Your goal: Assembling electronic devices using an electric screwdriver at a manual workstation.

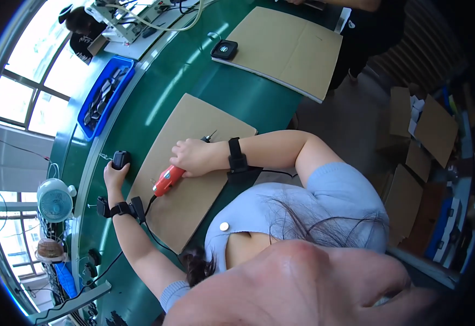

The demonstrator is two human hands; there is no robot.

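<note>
My right hand (pixel 194 156) is shut around a red electric screwdriver (pixel 166 181). Its dark bit pokes out past my fingers toward the far edge of a brown cardboard sheet (pixel 194 114). The tool's black cable trails back toward my body. My left hand (pixel 115 175) rests on the green belt (pixel 156 87) just left of the cardboard, fingers closed on a small black device (pixel 120 159). Both wrists wear black straps.
A blue tray (pixel 119 65) of dark parts lies further along the belt. A second cardboard sheet (pixel 292 49) carries a black square device (pixel 224 50). Another person (pixel 362 32) stands at the top right. There is a white fan (pixel 55 200) at left and cardboard boxes (pixel 422 136) at right.
</note>
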